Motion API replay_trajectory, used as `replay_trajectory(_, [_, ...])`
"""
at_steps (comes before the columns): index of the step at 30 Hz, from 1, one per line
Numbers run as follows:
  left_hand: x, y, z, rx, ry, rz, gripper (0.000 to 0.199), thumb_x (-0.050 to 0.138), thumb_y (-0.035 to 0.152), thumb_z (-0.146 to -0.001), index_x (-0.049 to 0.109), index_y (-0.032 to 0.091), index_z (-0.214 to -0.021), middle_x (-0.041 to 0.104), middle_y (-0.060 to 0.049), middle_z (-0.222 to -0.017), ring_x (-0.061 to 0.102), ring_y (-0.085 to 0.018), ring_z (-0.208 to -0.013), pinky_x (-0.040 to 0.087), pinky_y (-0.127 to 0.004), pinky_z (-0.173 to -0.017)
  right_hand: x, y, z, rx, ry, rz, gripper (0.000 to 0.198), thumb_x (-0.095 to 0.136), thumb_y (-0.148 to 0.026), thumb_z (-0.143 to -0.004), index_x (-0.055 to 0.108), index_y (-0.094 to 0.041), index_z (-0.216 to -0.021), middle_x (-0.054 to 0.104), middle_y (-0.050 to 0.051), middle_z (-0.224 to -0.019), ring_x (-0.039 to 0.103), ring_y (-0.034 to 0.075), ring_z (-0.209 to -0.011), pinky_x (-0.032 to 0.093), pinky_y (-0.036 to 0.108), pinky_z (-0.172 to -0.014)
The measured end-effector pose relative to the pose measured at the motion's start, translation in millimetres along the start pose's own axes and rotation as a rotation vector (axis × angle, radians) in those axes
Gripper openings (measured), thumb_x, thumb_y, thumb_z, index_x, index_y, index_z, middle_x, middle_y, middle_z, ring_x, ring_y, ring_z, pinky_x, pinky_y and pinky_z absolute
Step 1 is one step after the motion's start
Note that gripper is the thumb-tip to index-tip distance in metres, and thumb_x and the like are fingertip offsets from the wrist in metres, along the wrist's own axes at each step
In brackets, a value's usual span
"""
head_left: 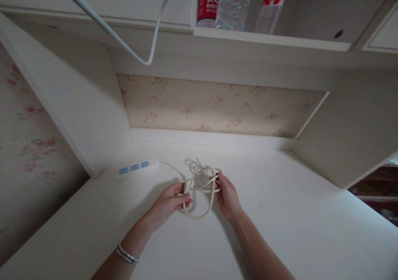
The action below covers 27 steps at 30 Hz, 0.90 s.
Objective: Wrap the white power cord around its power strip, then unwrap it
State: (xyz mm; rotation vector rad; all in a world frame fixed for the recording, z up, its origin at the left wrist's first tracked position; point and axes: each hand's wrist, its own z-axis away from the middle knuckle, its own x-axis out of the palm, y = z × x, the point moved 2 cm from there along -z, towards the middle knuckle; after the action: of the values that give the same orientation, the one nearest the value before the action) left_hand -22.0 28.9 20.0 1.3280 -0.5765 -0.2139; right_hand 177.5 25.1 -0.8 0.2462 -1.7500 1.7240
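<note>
The white power strip (135, 169) with blue socket panels lies on the white counter (270, 238). Right of the strip, its cream cord (212, 191) is looped between two hands. The left hand (171, 199), nearer the strip, has its fingers gripping a bunched section; the right hand (229, 197), farther from the strip, has its fingers grasping loops.

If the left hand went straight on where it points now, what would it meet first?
Probably the bunched loops of the white cord, part of which the left hand holds; depth is hard to judge.
</note>
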Motion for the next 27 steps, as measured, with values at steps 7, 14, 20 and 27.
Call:
replay_trajectory(7, [-1,3,3,-0.091,0.018,0.217,0.017,0.066,0.026,-0.077,0.065,0.013,-0.088,0.066,-0.01,-0.095,0.063,-0.016,-0.09,0.048,-0.028,-0.085,4,0,2,-0.027,-0.003,0.006,0.022,0.065,-0.041,-0.078,0.065,-0.02,-0.079,0.068,0.002,-0.08,0.063,0.015,-0.069,0.05,0.026,-0.062])
replay_trajectory(14, [5,6,19,-0.224,-0.244,-0.067,0.03,0.067,0.033,-0.075,0.063,0.018,-0.101,0.062,-0.012,-0.116,0.062,-0.022,-0.1,0.051,-0.034,-0.081,6,0,5,-0.011,0.008,-0.004,0.024,0.065,-0.045,-0.076,0.063,-0.021,-0.08,0.068,0.002,-0.079,0.063,0.017,-0.071,0.051,0.029,-0.063])
replay_trajectory(20, [4,-6,14,-0.196,-0.207,-0.27,0.027,0.067,0.036,-0.074,0.067,0.018,-0.094,0.069,-0.006,-0.097,0.062,-0.018,-0.095,0.048,-0.029,-0.083,11,-1,10,0.022,-0.065,0.05,0.027,0.062,-0.047,-0.077,0.062,-0.021,-0.083,0.067,0.003,-0.084,0.062,0.016,-0.072,0.05,0.027,-0.062])
replay_trajectory(27, [-11,4,4,-0.088,0.072,-0.054,0.039,0.063,0.039,-0.078,0.057,0.017,-0.111,0.069,-0.012,-0.103,0.065,-0.02,-0.097,0.05,-0.032,-0.085,7,-6,8,0.049,-0.024,0.183,0.04,0.061,-0.058,-0.073,0.061,-0.022,-0.091,0.067,0.003,-0.082,0.062,0.016,-0.069,0.046,0.025,-0.054])
